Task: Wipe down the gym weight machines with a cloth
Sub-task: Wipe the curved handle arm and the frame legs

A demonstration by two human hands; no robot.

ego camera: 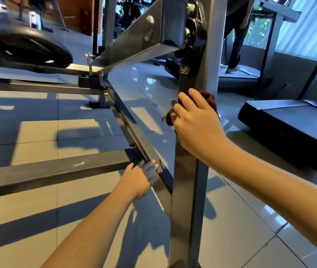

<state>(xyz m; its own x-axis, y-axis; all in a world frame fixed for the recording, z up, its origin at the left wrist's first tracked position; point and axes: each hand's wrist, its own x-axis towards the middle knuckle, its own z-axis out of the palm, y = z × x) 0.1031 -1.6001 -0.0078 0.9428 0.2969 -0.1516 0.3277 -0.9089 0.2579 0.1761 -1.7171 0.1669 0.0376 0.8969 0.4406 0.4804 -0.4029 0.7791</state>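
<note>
Here, in the head view, our right hand (pixel 196 120) holds a dark red cloth (pixel 210 99) against the grey post (pixel 186 171) of the weight machine. The fingers are curled round the post's front edge, and the cloth is bunched under them. Bits of it show above the knuckles and to the left of the hand.

Lower down, our left hand (pixel 140 176) rests on the low rail (pixel 134 132) that runs along the floor, just where a crossbar (pixel 47 171) meets it. Its fingers lie fairly straight and grasp nothing.

Above the cloth, a slanted beam (pixel 144 35) joins the post at a black bolted pivot (pixel 194 35). A black plate (pixel 30 49) sits at far left. A treadmill (pixel 293 117) lies right of the post on the glossy tiled floor (pixel 37 219). Behind it, a person's legs (pixel 235 45) stand on another treadmill.
</note>
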